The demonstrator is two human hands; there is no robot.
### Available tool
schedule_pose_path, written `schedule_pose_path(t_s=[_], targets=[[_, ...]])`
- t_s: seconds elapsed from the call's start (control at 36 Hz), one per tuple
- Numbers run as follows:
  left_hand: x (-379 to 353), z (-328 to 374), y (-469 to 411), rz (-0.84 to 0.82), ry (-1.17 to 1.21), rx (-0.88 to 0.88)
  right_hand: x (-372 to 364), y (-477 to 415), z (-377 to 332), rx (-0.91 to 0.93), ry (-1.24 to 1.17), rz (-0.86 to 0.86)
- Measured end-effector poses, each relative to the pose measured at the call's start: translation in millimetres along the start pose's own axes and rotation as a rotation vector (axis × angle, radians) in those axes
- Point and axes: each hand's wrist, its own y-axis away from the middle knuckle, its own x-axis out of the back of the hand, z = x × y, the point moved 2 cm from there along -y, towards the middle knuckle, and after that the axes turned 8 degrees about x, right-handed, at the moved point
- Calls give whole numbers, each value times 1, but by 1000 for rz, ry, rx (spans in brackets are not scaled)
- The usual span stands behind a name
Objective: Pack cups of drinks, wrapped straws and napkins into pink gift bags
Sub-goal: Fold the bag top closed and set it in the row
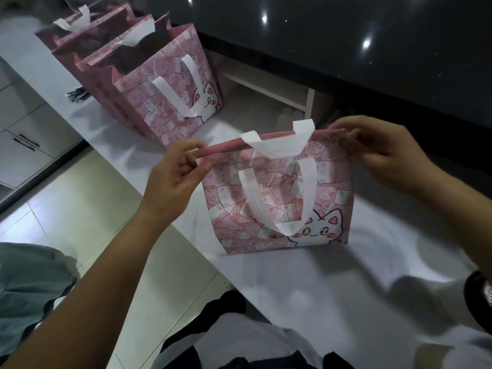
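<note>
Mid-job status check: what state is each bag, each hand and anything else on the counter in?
near gift bag: upright, flattened, mouth nearly closed, front handle hanging down.
left hand: pinches its top left corner.
right hand: pinches its top right corner.
row of gift bags: standing, mouths open, contents hidden.
dark bundle: lying flat, untouched.

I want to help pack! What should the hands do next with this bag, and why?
Probably spread its top open: the pink bag looks flat and shut, left hand and right hand pinch its top corners, and the bags behind stand open.
</note>
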Motion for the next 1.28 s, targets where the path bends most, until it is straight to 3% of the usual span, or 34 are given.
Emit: schedule_pose_path(t_s=[0.17, 0.36, 0.53, 0.67, 0.86, 0.97, 1.14, 1.28], targets=[[4, 4, 2, -64, -91, -15, -2, 6, -13, 0, -29, 84], [8, 16, 3, -233, -168, -27, -1, 11, -12, -60, -136, 26], [15, 27, -3, -385, -270, -39, 1, 9, -19, -91, -86, -16], [23, 38, -2, -477, -292, 52, 8, 11, -32, -75, 65, -41], [6, 53, -1, -311, -297, -25, 3, 6, -54, -78, 301, -81], [-9, 60, -1, -339, -332, -44, -5, -1, -71, -141, 235, -247], [-18, 60, 1, -394, -367, 54, -21, -3, -85, -35, 419, -414], [-24, 66, 7, -358, -607, -165, -31, 0, -88, 42, 482, -526]])
